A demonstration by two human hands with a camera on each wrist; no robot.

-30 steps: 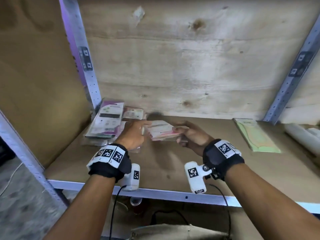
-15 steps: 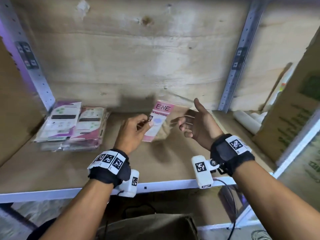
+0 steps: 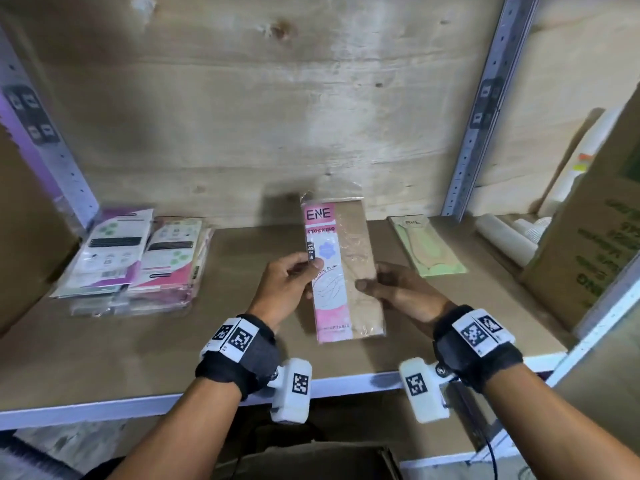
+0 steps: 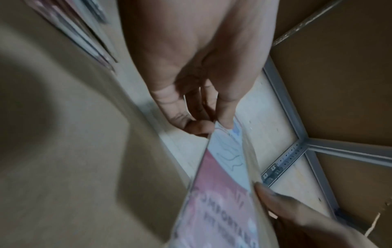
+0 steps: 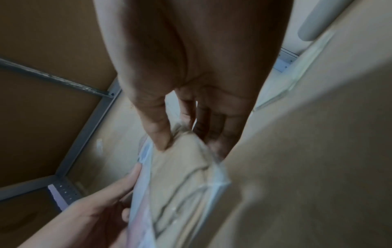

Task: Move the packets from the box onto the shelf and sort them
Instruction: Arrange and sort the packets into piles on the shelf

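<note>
We see a clear plastic packet (image 3: 341, 271) with a pink-and-white card strip printed "ENE" and beige fabric inside. A flat pale green packet (image 3: 427, 249) lies on the brown board shelf (image 3: 173, 341). The stacked packets (image 3: 135, 258) show white, purple and pink cards with black bars.
</note>
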